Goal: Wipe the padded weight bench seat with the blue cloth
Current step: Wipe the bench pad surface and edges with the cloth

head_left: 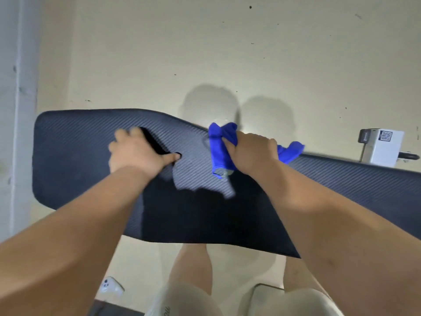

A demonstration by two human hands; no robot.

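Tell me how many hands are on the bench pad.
2. The left hand rests on the bench pad; the right hand grips the blue cloth at its far edge.

Looking like a home gym or workout rm: padded bench (75, 156) w/ carbon-weave cover is stretching across a bare, scuffed pale floor (159, 53), white box (385, 147) w/ QR sticker is sitting just past its far edge, phone (111, 287) is lying on floor
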